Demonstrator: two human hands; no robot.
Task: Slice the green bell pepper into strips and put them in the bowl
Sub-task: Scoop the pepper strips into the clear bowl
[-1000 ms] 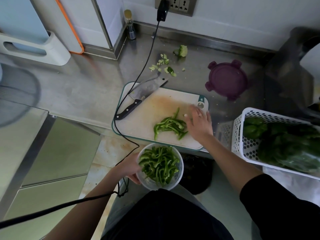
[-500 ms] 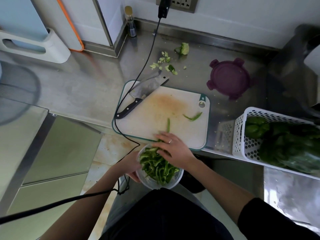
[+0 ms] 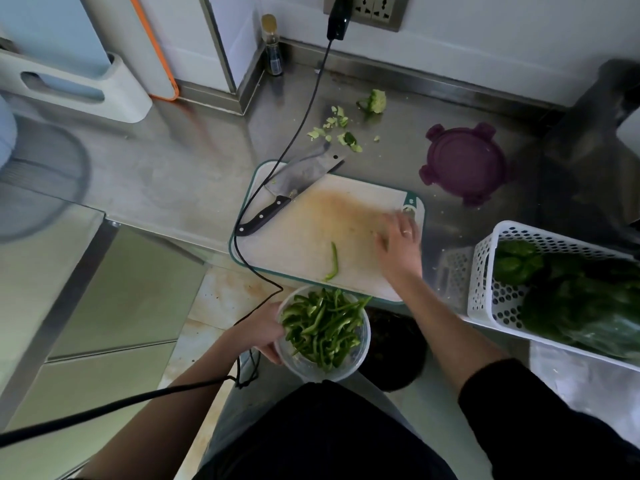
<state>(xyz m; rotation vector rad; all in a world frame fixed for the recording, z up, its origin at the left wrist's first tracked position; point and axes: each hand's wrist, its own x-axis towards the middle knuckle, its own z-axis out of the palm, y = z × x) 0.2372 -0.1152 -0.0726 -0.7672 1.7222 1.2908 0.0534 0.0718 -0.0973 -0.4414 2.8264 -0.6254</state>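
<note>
Pepper strips (image 3: 320,329) fill the bowl (image 3: 360,344), gripped by the left hand (image 3: 265,332) below the board (image 3: 298,251). The right hand (image 3: 398,242), fingers relaxed, has moved from the bowl to the board's far right; one strip (image 3: 333,261) remains.

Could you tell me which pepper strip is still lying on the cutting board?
The lone curved strip near the cutting board's front edge; the other strips fill the bowl.

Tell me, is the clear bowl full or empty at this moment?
Nearly full. The bowl holds green pepper strips heaped to its rim, some poking over the edge. The left hand holds it below the cutting board.
</note>
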